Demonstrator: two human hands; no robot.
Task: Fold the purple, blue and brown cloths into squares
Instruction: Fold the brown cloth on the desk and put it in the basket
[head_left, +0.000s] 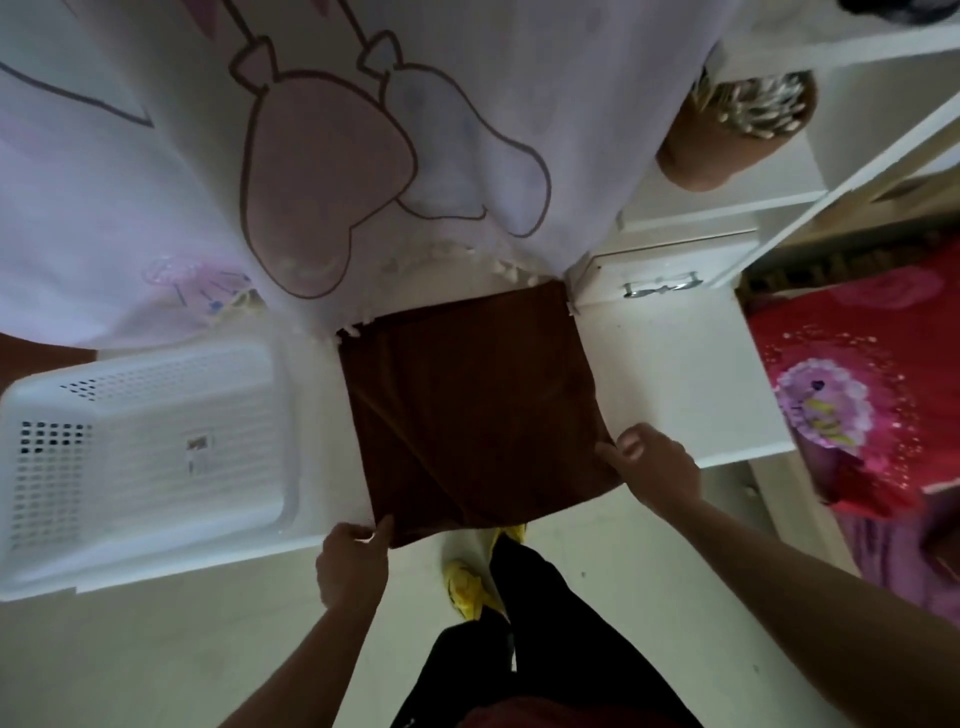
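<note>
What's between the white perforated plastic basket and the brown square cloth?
Head view: only a bare strip of white tabletop separates the white perforated plastic basket from the brown square cloth.

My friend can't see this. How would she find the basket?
Look at the white table in the middle. Left of the brown cloth lying on it sits the basket. It is the only white plastic thing full of little holes.
</note>
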